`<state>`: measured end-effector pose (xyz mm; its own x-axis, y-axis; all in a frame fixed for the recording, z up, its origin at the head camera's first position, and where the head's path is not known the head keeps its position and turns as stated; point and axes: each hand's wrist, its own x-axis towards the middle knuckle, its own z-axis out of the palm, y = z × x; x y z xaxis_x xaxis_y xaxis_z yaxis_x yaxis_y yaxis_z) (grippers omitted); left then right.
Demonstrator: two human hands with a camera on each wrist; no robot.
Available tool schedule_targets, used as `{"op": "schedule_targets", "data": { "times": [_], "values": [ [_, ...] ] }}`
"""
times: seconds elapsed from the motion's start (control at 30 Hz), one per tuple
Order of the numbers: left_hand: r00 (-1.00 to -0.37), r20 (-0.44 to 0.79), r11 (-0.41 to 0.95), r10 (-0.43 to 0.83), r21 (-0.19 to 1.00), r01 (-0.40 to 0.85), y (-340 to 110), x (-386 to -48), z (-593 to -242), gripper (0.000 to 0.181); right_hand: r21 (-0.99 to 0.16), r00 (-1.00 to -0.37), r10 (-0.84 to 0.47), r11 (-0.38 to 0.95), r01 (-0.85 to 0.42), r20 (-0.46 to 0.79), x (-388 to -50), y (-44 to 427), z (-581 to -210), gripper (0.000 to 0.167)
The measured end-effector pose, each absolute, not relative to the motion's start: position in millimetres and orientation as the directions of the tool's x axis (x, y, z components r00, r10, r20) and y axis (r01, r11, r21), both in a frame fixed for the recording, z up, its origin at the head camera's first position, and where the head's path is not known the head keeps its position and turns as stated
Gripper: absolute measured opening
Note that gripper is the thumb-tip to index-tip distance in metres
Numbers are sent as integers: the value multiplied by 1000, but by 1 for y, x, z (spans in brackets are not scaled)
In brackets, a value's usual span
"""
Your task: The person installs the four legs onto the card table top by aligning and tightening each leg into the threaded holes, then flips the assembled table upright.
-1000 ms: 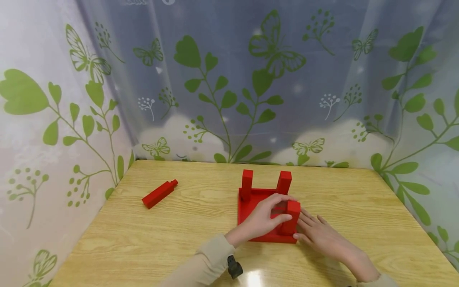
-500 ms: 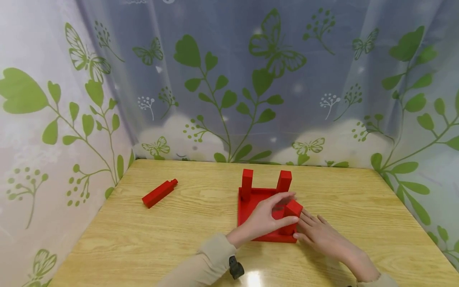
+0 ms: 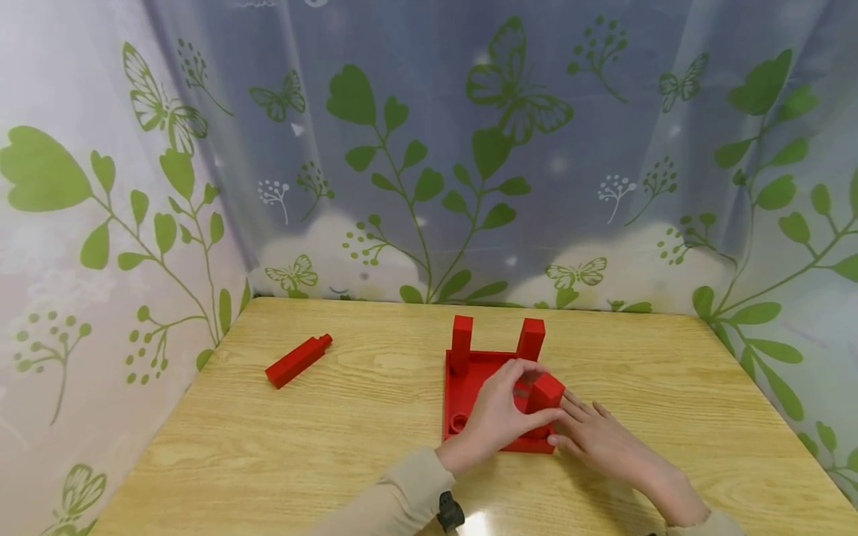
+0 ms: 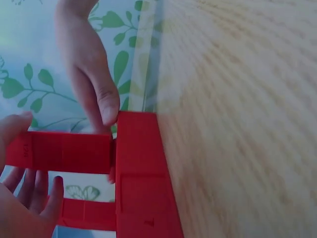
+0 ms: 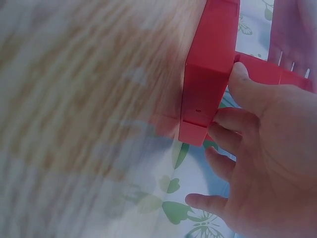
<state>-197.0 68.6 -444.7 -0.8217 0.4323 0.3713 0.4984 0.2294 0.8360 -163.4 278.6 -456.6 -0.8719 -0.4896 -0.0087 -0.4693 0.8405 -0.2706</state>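
Note:
A red square toy tabletop [image 3: 477, 372] with a raised rim lies underside up. Red legs stand at its two far corners, the far-left leg [image 3: 462, 344] and far-right leg [image 3: 532, 339]. My left hand [image 3: 499, 406] holds the near-right leg [image 3: 545, 393] between thumb and fingers. A narrow gap shows between this leg [image 4: 84, 153] and the tabletop [image 4: 141, 173] in the left wrist view. With its thumb at the near-right corner and fingers along the right side, my right hand [image 3: 606, 443] grips the tabletop. The near-left corner shows a round socket [image 3: 459, 423].
Another red leg [image 3: 298, 362] with a peg at one end lies on the wooden table [image 3: 375, 387] to the left. A patterned curtain [image 3: 429, 186] rises behind the table and along both sides. A black wrist strap [image 3: 450, 511] is on the left sleeve.
The near-right leg has turned about its upright axis. My left hand has shifted slightly right around it, uncovering the near-left socket. The right hand has stayed in place.

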Motion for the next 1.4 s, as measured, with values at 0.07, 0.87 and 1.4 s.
{"op": "schedule_targets", "data": {
  "times": [0.07, 0.87, 1.4],
  "values": [
    [-805, 370, 220, 465, 832, 509, 66, -199, -444, 53, -270, -872, -489, 842, -468, -12, -163, 278, -456, 62],
    [-815, 349, 243, 463, 834, 496, 66, -198, -443, 55, -269, -872, -489, 840, -472, 2, -162, 278, -456, 61],
    [-723, 317, 140, 614, 858, 495, 58, -208, -444, 42, -268, -870, -493, 841, -471, -16, -162, 276, -454, 64]
  ]
}}
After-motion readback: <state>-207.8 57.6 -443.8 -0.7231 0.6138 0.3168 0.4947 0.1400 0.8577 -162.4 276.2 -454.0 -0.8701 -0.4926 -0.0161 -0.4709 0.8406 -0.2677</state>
